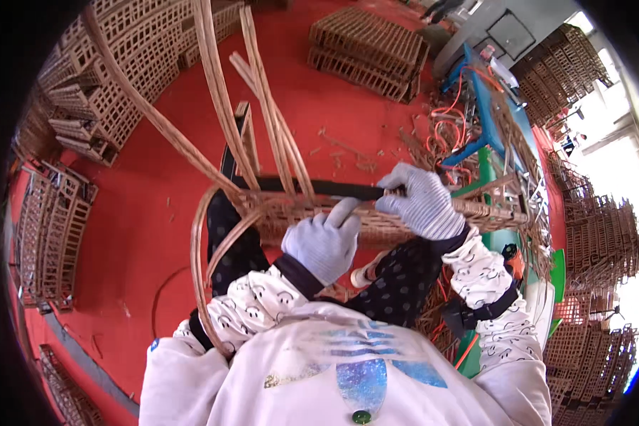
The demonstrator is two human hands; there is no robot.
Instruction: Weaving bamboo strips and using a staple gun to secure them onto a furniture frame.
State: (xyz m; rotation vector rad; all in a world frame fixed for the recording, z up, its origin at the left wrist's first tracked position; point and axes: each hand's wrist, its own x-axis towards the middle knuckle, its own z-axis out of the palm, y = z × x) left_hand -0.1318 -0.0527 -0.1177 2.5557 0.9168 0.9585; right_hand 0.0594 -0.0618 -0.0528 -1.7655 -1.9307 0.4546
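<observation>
Across my lap lies a partly woven brown wicker frame (376,227) with a dark bar (334,188) along its far edge. Long loose rattan-like strips (216,92) stick up and curve out from its left part. My left hand (319,245), in a pale grey glove, rests against the frame. Its index finger reaches to the dark bar and the other fingers are curled; what they hold, if anything, is hidden. Further right, my gloved right hand (426,204) is closed at the right part of the bar, with fingertips pinched together on something too small to make out.
Stacked woven panels (369,50) stand on the red floor (142,241) ahead, and more panels (57,234) are at the left. To the right is a blue workbench (486,106) with orange cords (447,128) and scattered strip scraps. Tall wicker stacks (596,241) line the far right.
</observation>
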